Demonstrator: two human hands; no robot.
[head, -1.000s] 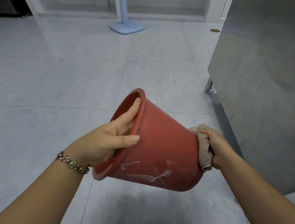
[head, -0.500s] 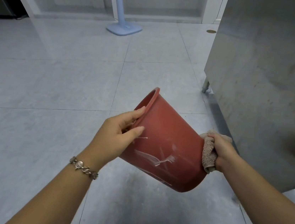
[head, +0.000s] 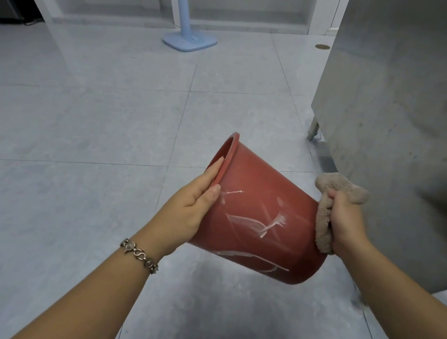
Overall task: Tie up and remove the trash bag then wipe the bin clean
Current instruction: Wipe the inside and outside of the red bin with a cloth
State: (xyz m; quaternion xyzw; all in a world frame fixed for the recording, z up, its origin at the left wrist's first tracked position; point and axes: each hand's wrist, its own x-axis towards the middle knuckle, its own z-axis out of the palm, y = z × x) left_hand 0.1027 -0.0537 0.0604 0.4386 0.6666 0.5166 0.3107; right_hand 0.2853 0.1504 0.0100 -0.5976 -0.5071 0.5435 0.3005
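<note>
The left hand [head: 194, 203] closes its grip on the rim of the tilted red bin [head: 261, 216], while the right hand [head: 346, 222] clenches a brown cloth [head: 325, 227] against the bin's base.

The inside of the red bin [head: 261, 219] cannot be seen, because its open mouth points away to the left. Its flat bottom is hidden too, behind the brown cloth [head: 330, 210]. The left hand [head: 192, 205] has its fingertips tucked out of sight inside the rim. The blue mop [head: 188, 41] loses its handle at the top edge. The big gray cabinet [head: 410, 107] is cut off at the right side.
</note>
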